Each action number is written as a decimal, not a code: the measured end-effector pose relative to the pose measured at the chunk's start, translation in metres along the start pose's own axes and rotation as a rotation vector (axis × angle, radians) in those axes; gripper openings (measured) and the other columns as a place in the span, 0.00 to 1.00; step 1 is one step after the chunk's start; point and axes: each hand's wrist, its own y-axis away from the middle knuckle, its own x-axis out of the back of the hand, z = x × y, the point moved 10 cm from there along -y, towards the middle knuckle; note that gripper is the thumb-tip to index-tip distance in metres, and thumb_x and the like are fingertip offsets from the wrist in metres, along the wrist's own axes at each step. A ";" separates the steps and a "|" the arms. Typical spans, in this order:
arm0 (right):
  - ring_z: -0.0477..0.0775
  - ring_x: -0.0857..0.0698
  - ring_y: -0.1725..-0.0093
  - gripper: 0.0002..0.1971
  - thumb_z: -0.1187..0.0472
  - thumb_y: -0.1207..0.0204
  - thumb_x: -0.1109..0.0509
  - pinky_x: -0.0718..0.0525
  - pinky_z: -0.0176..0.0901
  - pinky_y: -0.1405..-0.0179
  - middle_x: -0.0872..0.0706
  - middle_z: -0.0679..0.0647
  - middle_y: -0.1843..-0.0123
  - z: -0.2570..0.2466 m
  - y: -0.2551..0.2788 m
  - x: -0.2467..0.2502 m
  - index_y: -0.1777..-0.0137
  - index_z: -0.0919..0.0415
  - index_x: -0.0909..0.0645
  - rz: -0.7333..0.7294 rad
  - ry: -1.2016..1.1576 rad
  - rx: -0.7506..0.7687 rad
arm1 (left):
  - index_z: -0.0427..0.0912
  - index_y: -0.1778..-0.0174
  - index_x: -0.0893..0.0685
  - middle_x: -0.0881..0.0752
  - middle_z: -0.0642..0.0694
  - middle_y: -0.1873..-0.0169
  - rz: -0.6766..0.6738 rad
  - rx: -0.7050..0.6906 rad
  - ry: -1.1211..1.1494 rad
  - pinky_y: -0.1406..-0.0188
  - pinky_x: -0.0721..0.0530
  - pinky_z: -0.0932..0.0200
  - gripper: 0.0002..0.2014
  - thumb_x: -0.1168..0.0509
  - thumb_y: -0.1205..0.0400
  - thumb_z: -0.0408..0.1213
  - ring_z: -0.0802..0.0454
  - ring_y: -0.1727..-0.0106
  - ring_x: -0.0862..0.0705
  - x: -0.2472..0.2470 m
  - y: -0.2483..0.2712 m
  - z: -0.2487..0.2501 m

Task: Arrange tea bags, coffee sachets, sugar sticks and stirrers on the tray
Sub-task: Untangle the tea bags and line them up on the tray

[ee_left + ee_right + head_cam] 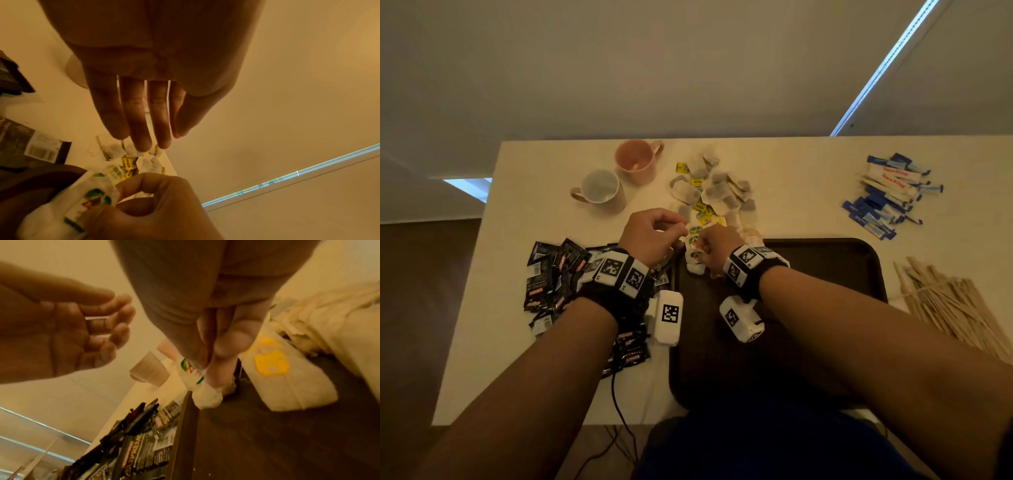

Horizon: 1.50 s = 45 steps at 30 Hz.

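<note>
My right hand [710, 245] pinches a white tea bag [197, 379] with a green and red tag [92, 198] just above the far left corner of the dark brown tray [825, 274]. More tea bags [695, 265] lie at that corner below it. My left hand [657, 229] hovers beside it over the table. In the wrist views its fingers [139, 116] are relaxed and its palm [61, 337] holds nothing. The loose tea bag pile [712, 192] spreads behind both hands.
Black coffee sachets [558, 277] are heaped left of the tray. Blue and white sugar sticks [890, 195] lie far right, with wooden stirrers [945, 308] near the right edge. A pink mug [637, 161] and a pale mug [599, 188] stand at the back left.
</note>
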 end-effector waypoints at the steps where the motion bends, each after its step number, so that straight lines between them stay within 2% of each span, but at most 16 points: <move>1: 0.57 0.12 0.54 0.05 0.63 0.25 0.26 0.11 0.49 0.53 0.12 0.54 0.51 0.000 -0.002 -0.005 0.51 0.58 0.16 -0.010 -0.002 -0.012 | 0.47 0.58 0.11 0.08 0.40 0.60 0.001 0.004 0.005 0.56 0.11 0.45 0.05 0.28 0.21 0.32 0.46 0.62 0.09 0.001 -0.001 -0.003; 4: 0.58 0.13 0.51 0.04 0.63 0.25 0.26 0.12 0.49 0.51 0.12 0.56 0.51 0.000 -0.008 -0.012 0.52 0.58 0.15 -0.031 0.052 -0.036 | 0.47 0.57 0.11 0.08 0.41 0.60 0.009 0.022 0.012 0.55 0.11 0.42 0.04 0.28 0.21 0.33 0.48 0.62 0.10 0.003 -0.002 -0.011; 10: 0.60 0.13 0.49 0.04 0.63 0.25 0.29 0.13 0.50 0.48 0.12 0.57 0.49 0.004 -0.014 -0.007 0.54 0.56 0.13 0.058 0.055 -0.080 | 0.45 0.56 0.11 0.08 0.42 0.60 -0.009 0.040 0.032 0.55 0.11 0.44 0.04 0.29 0.20 0.32 0.47 0.61 0.10 0.003 -0.001 -0.016; 15: 0.60 0.14 0.51 0.00 0.60 0.26 0.29 0.12 0.52 0.51 0.13 0.57 0.50 0.008 -0.016 -0.002 0.57 0.55 0.17 0.087 0.037 -0.098 | 0.44 0.55 0.11 0.08 0.44 0.61 -0.002 0.051 0.036 0.57 0.11 0.43 0.03 0.29 0.19 0.32 0.49 0.63 0.10 0.005 -0.003 -0.018; 21: 0.60 0.15 0.51 0.07 0.56 0.23 0.30 0.13 0.53 0.50 0.15 0.56 0.50 0.014 -0.015 0.002 0.49 0.56 0.18 0.134 -0.015 -0.102 | 0.44 0.54 0.11 0.08 0.44 0.60 -0.007 0.049 0.023 0.57 0.10 0.43 0.03 0.29 0.19 0.32 0.46 0.60 0.09 0.004 -0.002 -0.017; 25: 0.58 0.15 0.52 0.07 0.55 0.24 0.29 0.13 0.53 0.51 0.16 0.56 0.49 0.018 -0.009 0.010 0.50 0.56 0.18 0.153 -0.065 -0.089 | 0.46 0.56 0.11 0.08 0.42 0.60 -0.031 0.026 -0.036 0.58 0.11 0.46 0.03 0.28 0.20 0.32 0.45 0.60 0.09 0.001 -0.007 -0.012; 28: 0.52 0.17 0.52 0.05 0.55 0.24 0.29 0.18 0.46 0.56 0.16 0.51 0.52 0.026 0.002 0.021 0.52 0.55 0.17 0.213 -0.095 -0.064 | 0.51 0.59 0.12 0.09 0.45 0.62 -0.118 -0.036 -0.187 0.59 0.13 0.55 0.06 0.26 0.22 0.33 0.48 0.62 0.09 -0.011 -0.022 0.005; 31: 0.52 0.16 0.53 0.04 0.55 0.24 0.29 0.15 0.47 0.53 0.14 0.50 0.55 0.041 0.015 0.027 0.55 0.54 0.15 0.248 -0.183 -0.054 | 0.51 0.59 0.12 0.09 0.49 0.63 -0.195 -0.111 -0.364 0.61 0.15 0.58 0.06 0.26 0.23 0.34 0.54 0.64 0.11 -0.023 -0.048 0.033; 33: 0.51 0.16 0.54 0.05 0.55 0.24 0.28 0.16 0.45 0.53 0.14 0.51 0.55 0.054 0.024 0.027 0.54 0.55 0.14 0.231 -0.231 -0.057 | 0.50 0.59 0.12 0.10 0.49 0.61 -0.237 -0.154 -0.504 0.56 0.14 0.56 0.06 0.26 0.24 0.33 0.53 0.60 0.11 -0.035 -0.068 0.053; 35: 0.49 0.16 0.57 0.04 0.54 0.23 0.28 0.19 0.39 0.58 0.15 0.50 0.55 0.067 0.033 0.026 0.54 0.54 0.15 0.215 -0.274 -0.046 | 0.49 0.57 0.11 0.11 0.51 0.58 -0.259 -0.194 -0.681 0.47 0.17 0.59 0.05 0.28 0.24 0.34 0.51 0.52 0.12 -0.051 -0.090 0.070; 37: 0.48 0.16 0.60 0.05 0.53 0.22 0.28 0.22 0.35 0.62 0.14 0.50 0.57 0.080 0.042 0.024 0.53 0.53 0.14 0.195 -0.304 -0.054 | 0.48 0.48 0.13 0.13 0.49 0.49 -0.301 -0.219 -0.901 0.45 0.22 0.59 0.08 0.29 0.22 0.37 0.47 0.45 0.15 -0.073 -0.110 0.078; 40: 0.45 0.17 0.56 0.09 0.51 0.22 0.28 0.21 0.36 0.57 0.13 0.49 0.54 0.099 0.054 0.021 0.49 0.54 0.13 0.171 -0.308 -0.086 | 0.48 0.32 0.23 0.20 0.43 0.36 -0.406 -0.255 -1.195 0.45 0.21 0.49 0.20 0.31 0.20 0.45 0.39 0.39 0.18 -0.113 -0.131 0.071; 42: 0.43 0.18 0.57 0.09 0.51 0.22 0.28 0.22 0.34 0.57 0.14 0.48 0.55 0.109 0.060 0.018 0.49 0.55 0.13 0.168 -0.324 -0.092 | 0.51 0.25 0.31 0.26 0.43 0.33 -0.443 -0.266 -1.316 0.48 0.21 0.47 0.29 0.30 0.21 0.45 0.36 0.38 0.19 -0.131 -0.140 0.060; 45: 0.42 0.17 0.57 0.08 0.51 0.23 0.27 0.19 0.34 0.54 0.13 0.47 0.54 0.117 0.065 0.011 0.49 0.53 0.13 0.143 -0.354 -0.097 | 0.55 0.21 0.38 0.31 0.42 0.31 -0.516 -0.288 -1.390 0.51 0.21 0.47 0.38 0.26 0.25 0.47 0.35 0.37 0.21 -0.147 -0.144 0.043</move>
